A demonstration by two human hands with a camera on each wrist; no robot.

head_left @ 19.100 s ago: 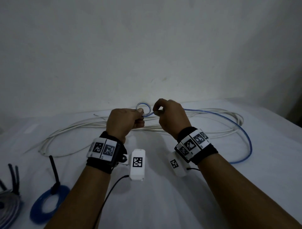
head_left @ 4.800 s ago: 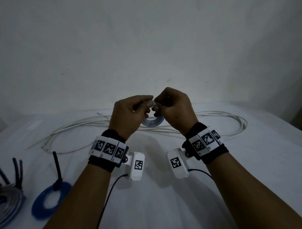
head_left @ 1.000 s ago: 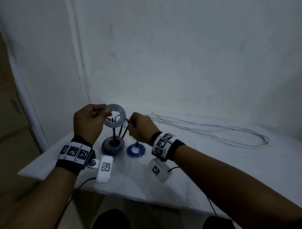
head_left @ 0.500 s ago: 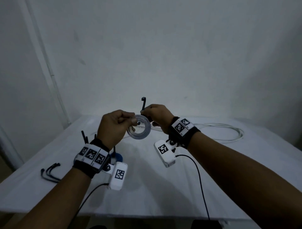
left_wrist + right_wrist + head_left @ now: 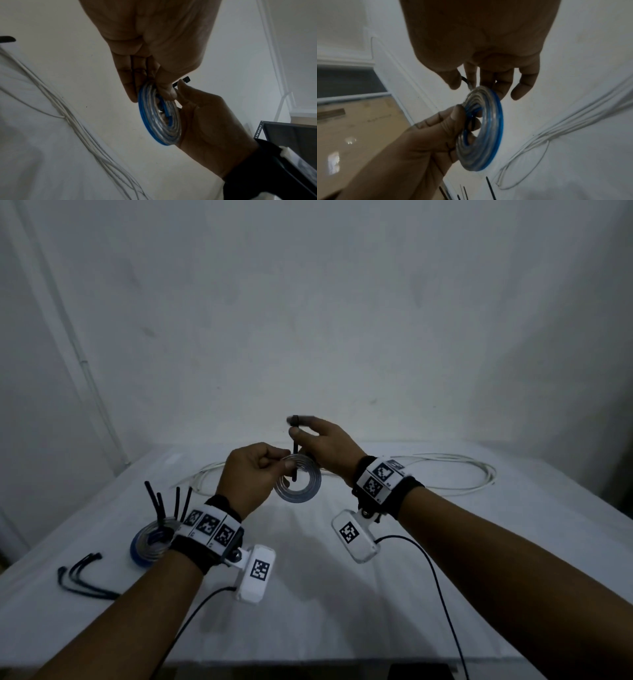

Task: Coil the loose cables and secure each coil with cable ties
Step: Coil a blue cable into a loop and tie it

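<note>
White cloth-covered table (image 5: 308, 594) stands against a white wall (image 5: 342, 320). Grey metal shelf unit (image 5: 289, 138) alongside. Tan floor (image 5: 359, 128) below.

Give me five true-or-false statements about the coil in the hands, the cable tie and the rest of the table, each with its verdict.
1. The left hand holds the small blue-and-clear coil above the table. True.
2. The right hand is resting flat on the table. False: it is raised, pinching a black cable tie that runs across the coil.
3. A loose white cable lies uncoiled at the back of the table. True.
4. No other coil is tied yet. False: finished coils with black tie tails sticking up sit at the left.
5. Spare black ties lie near the table's left edge. True.
</note>
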